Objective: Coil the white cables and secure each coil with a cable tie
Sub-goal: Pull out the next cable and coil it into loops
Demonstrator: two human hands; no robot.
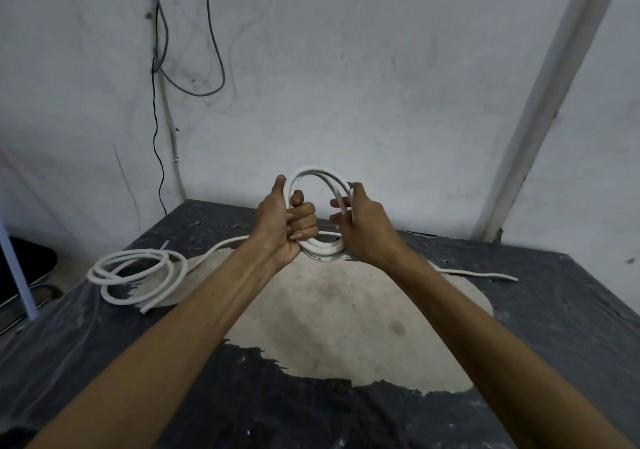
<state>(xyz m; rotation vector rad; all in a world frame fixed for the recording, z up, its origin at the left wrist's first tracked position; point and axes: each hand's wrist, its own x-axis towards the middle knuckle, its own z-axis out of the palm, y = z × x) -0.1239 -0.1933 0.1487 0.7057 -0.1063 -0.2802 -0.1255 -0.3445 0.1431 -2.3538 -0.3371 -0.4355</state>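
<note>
Forearms reach in from bottom of frame. Left hand [285, 226] clenched round the coil [320, 206], centre frame above the bench [519, 344]; right hand [363, 230] pinches its right-side loops. Cable looks stiff, springy, light — grip where turns stack. Second cable [135, 275] lies loosely looped at left, no tie visible.

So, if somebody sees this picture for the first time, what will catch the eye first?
Most likely the white coil held up at centre: the left hand grips one side, the right hand holds the other. Next, a second white cable lying in loose loops on the dark table, at its left edge.
</note>
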